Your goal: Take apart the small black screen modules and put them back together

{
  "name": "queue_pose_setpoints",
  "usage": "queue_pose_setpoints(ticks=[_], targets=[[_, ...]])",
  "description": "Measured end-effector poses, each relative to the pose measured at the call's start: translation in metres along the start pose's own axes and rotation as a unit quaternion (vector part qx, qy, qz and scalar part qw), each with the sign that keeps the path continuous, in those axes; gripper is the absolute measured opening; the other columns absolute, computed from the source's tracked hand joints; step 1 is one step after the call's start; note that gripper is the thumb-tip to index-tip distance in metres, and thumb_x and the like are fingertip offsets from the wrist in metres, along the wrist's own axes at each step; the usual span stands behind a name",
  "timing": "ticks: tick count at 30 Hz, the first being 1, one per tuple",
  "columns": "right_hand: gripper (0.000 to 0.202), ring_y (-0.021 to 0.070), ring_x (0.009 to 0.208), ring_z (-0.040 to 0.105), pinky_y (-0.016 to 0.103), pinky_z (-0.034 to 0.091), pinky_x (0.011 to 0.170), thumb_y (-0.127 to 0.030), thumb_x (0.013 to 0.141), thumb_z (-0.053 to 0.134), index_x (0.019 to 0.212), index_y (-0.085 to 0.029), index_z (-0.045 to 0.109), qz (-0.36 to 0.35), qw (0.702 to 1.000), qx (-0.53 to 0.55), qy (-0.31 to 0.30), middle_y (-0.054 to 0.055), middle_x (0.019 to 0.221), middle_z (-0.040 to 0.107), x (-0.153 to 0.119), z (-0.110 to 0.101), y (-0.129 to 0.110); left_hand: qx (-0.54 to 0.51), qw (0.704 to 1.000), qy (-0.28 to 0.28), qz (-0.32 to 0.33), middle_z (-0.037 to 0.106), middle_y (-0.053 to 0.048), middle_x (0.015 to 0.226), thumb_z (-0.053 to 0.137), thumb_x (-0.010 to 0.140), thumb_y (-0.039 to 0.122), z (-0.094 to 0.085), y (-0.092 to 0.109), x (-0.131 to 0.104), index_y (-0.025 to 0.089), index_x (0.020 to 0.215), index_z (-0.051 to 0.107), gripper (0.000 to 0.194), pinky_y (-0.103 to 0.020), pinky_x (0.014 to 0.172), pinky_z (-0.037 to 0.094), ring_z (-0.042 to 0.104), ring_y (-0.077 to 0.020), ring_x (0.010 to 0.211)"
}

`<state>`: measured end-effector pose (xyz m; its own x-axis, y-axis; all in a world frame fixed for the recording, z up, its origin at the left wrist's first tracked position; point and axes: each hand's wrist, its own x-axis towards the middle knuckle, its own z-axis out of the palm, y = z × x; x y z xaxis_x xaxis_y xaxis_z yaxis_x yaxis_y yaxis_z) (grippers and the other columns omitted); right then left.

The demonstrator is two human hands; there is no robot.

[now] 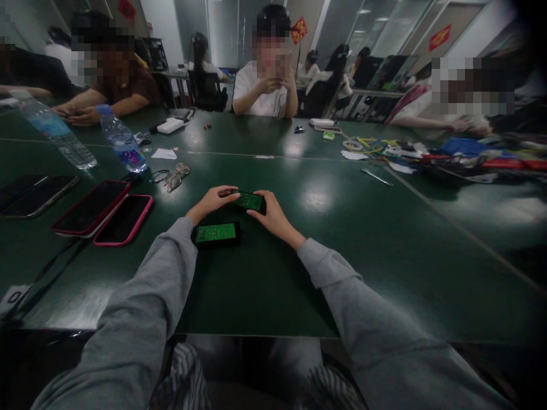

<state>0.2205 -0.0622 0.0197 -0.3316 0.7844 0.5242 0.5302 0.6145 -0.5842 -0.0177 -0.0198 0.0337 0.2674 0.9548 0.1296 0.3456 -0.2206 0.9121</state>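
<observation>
My left hand (215, 199) and right hand (276, 215) hold the ends of the green board in a black case (252, 201), near the middle of the picture. It looks light and stiff, but tiny bits could break, so the dark edges seem best to hold.

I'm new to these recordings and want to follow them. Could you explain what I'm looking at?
There's no robot here: these are a person's own bare hands. The one picture comes from a camera on their head, looking forward and down. The left hand and right hand hold a green circuit board in a dark frame. A similar board lies nearer the person on the green table. Leftward are phones, eyeglasses and bottles; rightward, tangled cables.
</observation>
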Motion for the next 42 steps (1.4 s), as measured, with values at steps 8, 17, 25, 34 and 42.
queue_pose_setpoints(ticks=[8, 17, 25, 34, 42], targets=[[0.057, 0.0253, 0.120, 0.057, 0.047, 0.046, 0.106, -0.053, 0.083, 0.066, 0.128, -0.022, 0.050, 0.102, 0.982, 0.160, 0.006, 0.012, 0.128, 0.059, 0.005, 0.005, 0.023, -0.020, 1.000, -0.018, -0.002, 0.064, -0.013, 0.132, 0.080, 0.068, 0.054, -0.003, 0.004, -0.004, 0.021, 0.128, 0.064, 0.070, -0.046, 0.109, 0.043, 0.057, -0.0298, 0.127], [0.053, 0.0231, 0.119, 0.060, 0.044, 0.048, 0.104, -0.037, 0.081, 0.069, 0.128, -0.021, 0.051, 0.080, 0.985, 0.155, 0.015, 0.012, 0.128, 0.061, 0.004, 0.001, 0.016, -0.037, 0.999, 0.013, 0.016, 0.070, -0.012, 0.122, 0.069, 0.078, 0.058, -0.001, 0.000, -0.001, 0.018, 0.122, 0.067, 0.059, -0.044, 0.104, 0.046, 0.064, -0.0256, 0.114], [0.049, 0.0281, 0.130, 0.049, 0.052, 0.040, 0.110, -0.010, 0.082, 0.050, 0.130, -0.019, 0.052, 0.014, 0.987, -0.135, 0.084, 0.013, 0.136, 0.055, 0.004, -0.016, -0.007, -0.024, 0.999, 0.025, 0.014, 0.071, -0.013, 0.120, 0.065, 0.083, 0.057, 0.001, 0.005, -0.003, 0.017, 0.120, 0.068, 0.055, -0.040, 0.101, 0.047, 0.065, -0.0231, 0.109], [0.056, 0.0257, 0.142, 0.038, 0.052, 0.033, 0.116, -0.005, 0.085, 0.047, 0.138, -0.021, 0.048, -0.069, 0.974, -0.215, -0.029, 0.008, 0.149, 0.047, -0.002, -0.012, -0.021, -0.033, 0.999, 0.021, 0.012, 0.071, -0.014, 0.120, 0.066, 0.081, 0.057, 0.003, 0.003, -0.002, 0.015, 0.118, 0.068, 0.057, -0.042, 0.103, 0.046, 0.065, -0.0237, 0.111], [0.042, 0.0284, 0.142, 0.037, 0.053, 0.043, 0.109, -0.021, 0.090, 0.058, 0.132, -0.023, 0.052, -0.057, 0.981, -0.182, -0.046, 0.010, 0.148, 0.046, -0.001, -0.012, -0.019, -0.030, 0.999, 0.014, 0.021, 0.071, -0.014, 0.121, 0.066, 0.081, 0.054, 0.002, 0.002, 0.000, 0.015, 0.117, 0.068, 0.053, -0.042, 0.103, 0.046, 0.065, -0.0233, 0.112]])
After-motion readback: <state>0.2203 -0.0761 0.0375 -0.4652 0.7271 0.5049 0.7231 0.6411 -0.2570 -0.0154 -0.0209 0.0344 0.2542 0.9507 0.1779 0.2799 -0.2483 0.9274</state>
